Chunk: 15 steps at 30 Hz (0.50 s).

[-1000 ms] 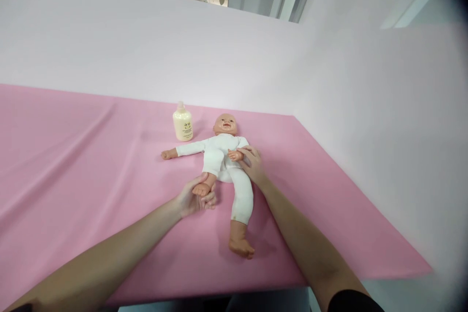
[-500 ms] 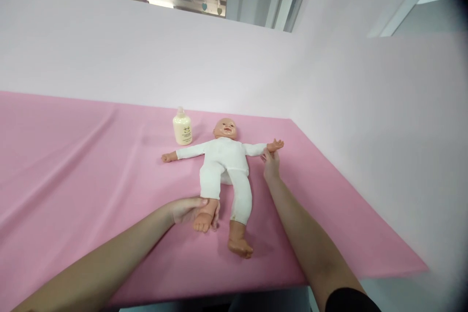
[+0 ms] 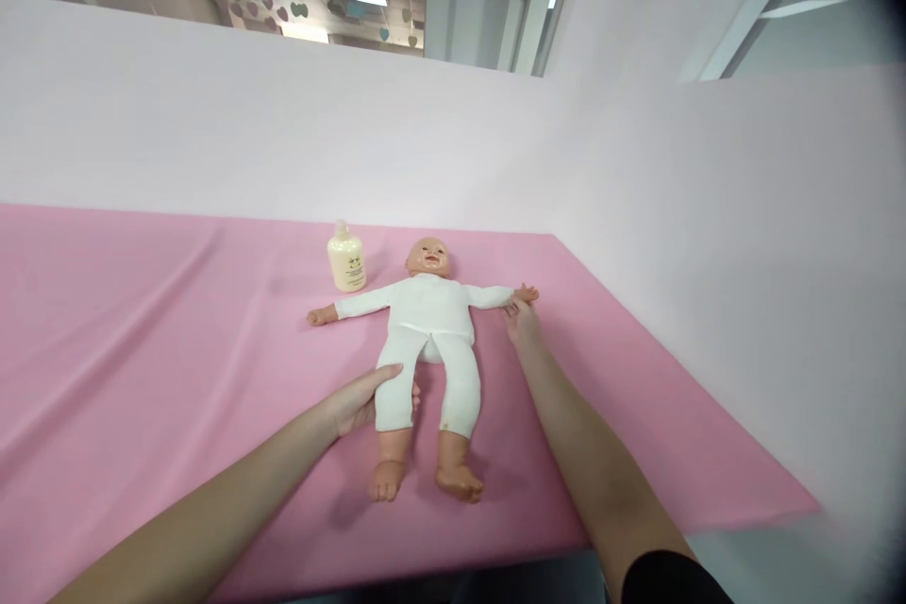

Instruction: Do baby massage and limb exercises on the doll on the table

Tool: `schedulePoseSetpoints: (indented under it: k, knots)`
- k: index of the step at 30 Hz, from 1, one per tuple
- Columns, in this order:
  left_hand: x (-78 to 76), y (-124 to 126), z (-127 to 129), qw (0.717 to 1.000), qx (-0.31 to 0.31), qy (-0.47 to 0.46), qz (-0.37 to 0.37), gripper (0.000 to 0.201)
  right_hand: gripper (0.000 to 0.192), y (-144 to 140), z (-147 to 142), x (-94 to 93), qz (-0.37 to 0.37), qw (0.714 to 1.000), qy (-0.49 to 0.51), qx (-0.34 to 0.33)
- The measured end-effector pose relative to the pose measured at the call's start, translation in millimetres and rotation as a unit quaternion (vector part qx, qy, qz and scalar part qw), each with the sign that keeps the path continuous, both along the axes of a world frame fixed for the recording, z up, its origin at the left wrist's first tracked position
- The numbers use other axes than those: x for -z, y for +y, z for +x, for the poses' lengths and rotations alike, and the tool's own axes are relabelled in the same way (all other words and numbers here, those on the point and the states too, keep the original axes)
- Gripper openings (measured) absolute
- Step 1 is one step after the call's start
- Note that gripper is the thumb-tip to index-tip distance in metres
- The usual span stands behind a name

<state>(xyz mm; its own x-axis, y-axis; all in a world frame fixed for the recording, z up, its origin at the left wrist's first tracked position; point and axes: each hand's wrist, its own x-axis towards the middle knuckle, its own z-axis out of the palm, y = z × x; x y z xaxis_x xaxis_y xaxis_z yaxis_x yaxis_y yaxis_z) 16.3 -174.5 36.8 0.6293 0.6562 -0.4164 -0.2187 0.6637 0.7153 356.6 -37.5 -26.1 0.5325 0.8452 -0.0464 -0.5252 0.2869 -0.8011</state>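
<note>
The doll lies face-up on the pink-covered bench, arms spread to either side and both legs extended toward the near edge, so the laying-out appears largely done; what seems left is release of the two limbs in contact with the hands. The left hand is curled loosely around the lower part of the doll's white-clad leg on the left of the view, thumb over the top, just above the bare foot. The right hand rests fingertips against the doll's outstretched hand, fingers narrow and together (whether it pinches the wrist cannot be told). A cream bottle stands upright just beside the doll's head, clear of both hands.
</note>
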Motion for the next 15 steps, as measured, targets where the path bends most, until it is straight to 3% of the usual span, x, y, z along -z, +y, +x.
schedulePoseSetpoints:
  k: [2,9,15]
  knots:
    - [-2.4,-3,2,0.999,0.002,0.041,0.024,0.034,0.048,1,0,-2.6,-0.031,0.999,0.023,-0.007]
    - [-0.5,-8,7,0.994,-0.029,0.074,0.075,0.039,0.034,-1,-4,-13.0,-0.032,0.999,0.033,-0.010]
    - [-3.0,-15,7,0.968,-0.056,0.132,0.205,0.052,0.038,-3,-5,-13.5,-0.015,1.000,0.012,-0.018]
